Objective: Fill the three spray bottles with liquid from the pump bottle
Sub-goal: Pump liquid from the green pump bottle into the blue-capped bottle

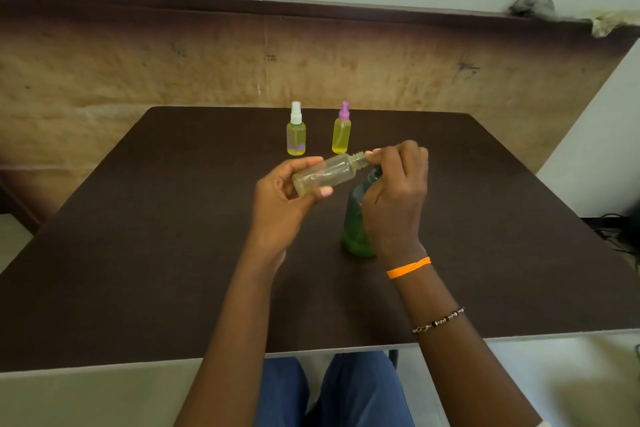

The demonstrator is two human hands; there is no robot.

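Observation:
My left hand [280, 198] holds a clear, uncapped spray bottle [329, 173] tilted on its side, with the open neck pointing right. My right hand [394, 194] has its fingers bunched at that neck. It hovers over the dark head of the green pump bottle [355, 229], which stands on the table and is partly hidden behind the hand. Whether those fingers grip anything is hidden. Two filled yellow spray bottles stand upright farther back: one with a white cap [296, 130] and one with a purple cap [341, 130].
The dark brown table [156, 236] reaches a near edge above my knees and a far edge just behind the two capped bottles. A worn brown wall panel [173, 62] rises behind it. Black cables [620, 232] lie off the table's right side.

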